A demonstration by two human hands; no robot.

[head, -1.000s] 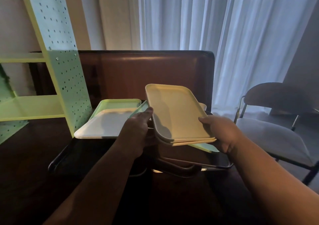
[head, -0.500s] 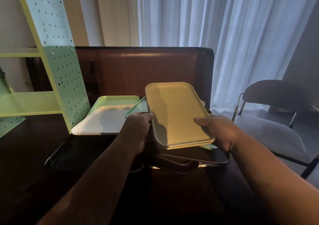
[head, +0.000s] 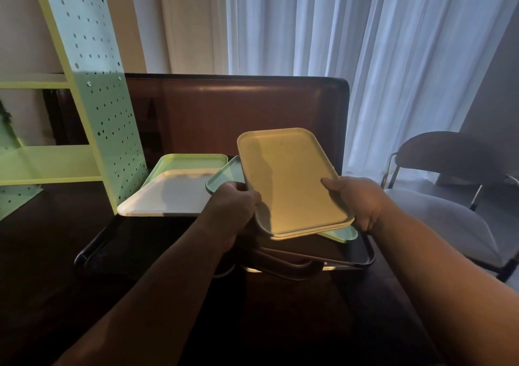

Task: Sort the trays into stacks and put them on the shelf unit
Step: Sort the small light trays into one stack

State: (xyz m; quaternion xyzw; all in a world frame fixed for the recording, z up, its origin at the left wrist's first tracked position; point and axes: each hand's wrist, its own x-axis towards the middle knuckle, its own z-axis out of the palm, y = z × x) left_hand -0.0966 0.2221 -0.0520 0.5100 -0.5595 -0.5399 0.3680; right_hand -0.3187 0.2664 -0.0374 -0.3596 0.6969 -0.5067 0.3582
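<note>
While gripped at both long sides, cream tray stack (head: 289, 180) held tilted above the dark table (head: 42, 253), far end raised toward the curtain (head: 393, 56). Two cream rims visible at the near corner, nested flush; any more cannot be told. Left hand (head: 233, 211) closed on the stack's left rim, fingers curled under, thumb on top. Right hand (head: 356, 199) closed on the right rim, thumb lying on the tray's inner face. Directly beneath the stack, one mint tray (head: 224, 177) showing at left and again at the near right corner. Under that, dark trays (head: 295, 267) piled askew, count unclear in the gloom. Left of the stack, one white tray (head: 165, 197) resting on one light green tray (head: 191, 161), both touching the foot of the shelf unit (head: 92, 84). Open shelf boards left of that perforated panel. Right of the stack, one chair (head: 449, 197) well apart, beyond the table's edge. Behind the stack, bare brown tabletop up to its rounded far edge.
</note>
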